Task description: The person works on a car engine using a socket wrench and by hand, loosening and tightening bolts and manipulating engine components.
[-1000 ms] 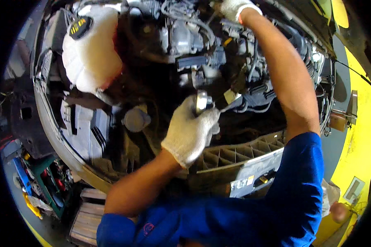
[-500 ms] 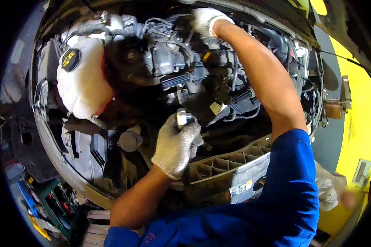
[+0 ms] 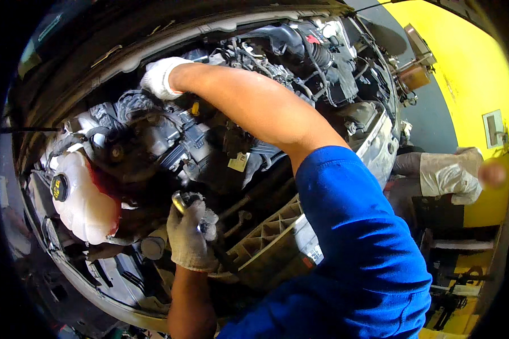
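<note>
Metal cylinder [image 3: 179, 202]: judged stiff, smooth, fairly light; best held mid-barrel. Left hand [image 3: 192, 237]: fingers curled round it. Right hand [image 3: 163, 78]: fingers obscured, cannot tell.

Place: was apparently a vehicle workshop
Engine [image 3: 161, 137]: lay exposed
Yellow wall [image 3: 470, 73]: rose right of the engine
</note>
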`<state>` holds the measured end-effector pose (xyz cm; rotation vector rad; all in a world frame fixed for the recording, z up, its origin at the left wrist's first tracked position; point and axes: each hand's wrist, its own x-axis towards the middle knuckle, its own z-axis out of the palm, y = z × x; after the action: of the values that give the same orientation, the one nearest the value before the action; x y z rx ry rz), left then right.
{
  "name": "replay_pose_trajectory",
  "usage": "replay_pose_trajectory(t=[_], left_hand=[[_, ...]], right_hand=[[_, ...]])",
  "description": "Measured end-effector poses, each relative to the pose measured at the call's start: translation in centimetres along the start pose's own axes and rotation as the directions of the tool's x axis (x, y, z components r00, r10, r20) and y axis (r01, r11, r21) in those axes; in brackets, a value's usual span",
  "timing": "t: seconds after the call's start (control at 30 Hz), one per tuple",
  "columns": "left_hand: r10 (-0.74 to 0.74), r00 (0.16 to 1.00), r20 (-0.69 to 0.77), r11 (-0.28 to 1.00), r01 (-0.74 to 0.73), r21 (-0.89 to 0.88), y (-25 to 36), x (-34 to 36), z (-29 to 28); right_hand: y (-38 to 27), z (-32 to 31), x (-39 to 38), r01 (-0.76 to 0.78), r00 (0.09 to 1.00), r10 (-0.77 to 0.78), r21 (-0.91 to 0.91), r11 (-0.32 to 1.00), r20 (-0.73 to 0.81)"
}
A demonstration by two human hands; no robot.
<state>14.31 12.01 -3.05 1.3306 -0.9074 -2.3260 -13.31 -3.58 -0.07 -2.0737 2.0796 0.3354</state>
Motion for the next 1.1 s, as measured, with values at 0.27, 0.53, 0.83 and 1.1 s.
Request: replay_pose_trajectory(t=[0.27,0.53,0.83,1.1], left_hand=[[0.037,0.999,0.007,0.999,-0.037,-0.005,-0.2,0.0,-0.2],[0.005,1.000,-0.012,1.000,-0.005,-0.012,0.1,-0.4,0.4],[-0.006,0.997,0.079,1.000,0.008,-0.023,1.1,-0.9,0.2],[0.034,0.994,0.102,0.999,-0.032,-0.028,0.4,-0.6,-0.1]], right_hand=[[0.3,0.5,0.2,-0.174,0.984,0.176,0.070,0.982,-0.018],[0.6,0.4,-0.5,-0.324,0.941,0.338,0.218,0.921,-0.029],[1.5,1.9,0.5,-0.198,0.961,0.227,0.182,0.963,-0.156],[1.1,0.9,0.4,-0.001,1.000,0.001,0.061,0.998,-0.004]])
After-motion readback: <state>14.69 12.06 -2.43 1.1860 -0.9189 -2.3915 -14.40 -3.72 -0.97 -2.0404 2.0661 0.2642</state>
